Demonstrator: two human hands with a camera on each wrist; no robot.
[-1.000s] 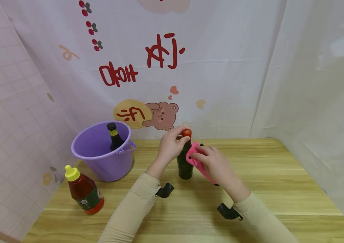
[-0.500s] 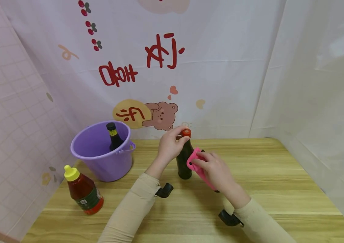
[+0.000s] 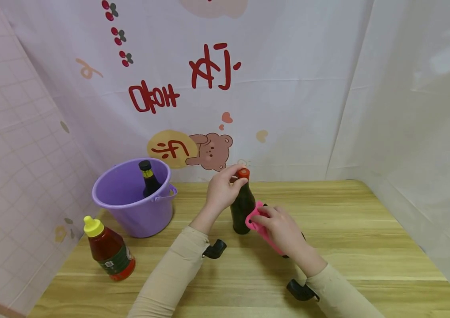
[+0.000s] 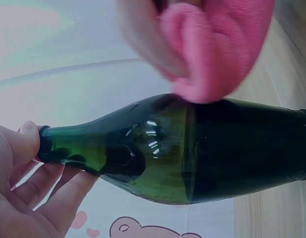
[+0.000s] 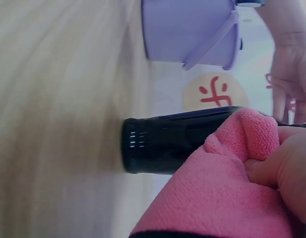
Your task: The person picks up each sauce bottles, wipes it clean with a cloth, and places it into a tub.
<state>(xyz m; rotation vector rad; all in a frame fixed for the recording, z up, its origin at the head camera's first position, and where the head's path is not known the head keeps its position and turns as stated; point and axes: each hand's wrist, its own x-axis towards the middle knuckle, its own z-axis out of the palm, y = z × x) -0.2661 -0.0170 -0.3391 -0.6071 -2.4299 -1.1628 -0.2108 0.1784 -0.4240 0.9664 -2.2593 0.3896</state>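
A dark green glass bottle with a red cap stands upright on the table. My left hand pinches its neck just under the cap, thumb and fingers on either side; the left wrist view shows the bottle and this grip closely. In my right hand is a bunched pink cloth with dark edging, gripped between thumb and fingers. The cloth lies against the bottle's side in the right wrist view. Part of the bottle is hidden behind the cloth.
A purple bucket stands at the back left, holding a dark bottle with a black cap. In front of it is a red sauce bottle with a yellow nozzle. Printed cloth walls border the wooden table.
My right hand has slid the pink cloth down along the bottle, from its upper part toward its lower part. The left hand stays at the neck, and the bottle keeps its place.
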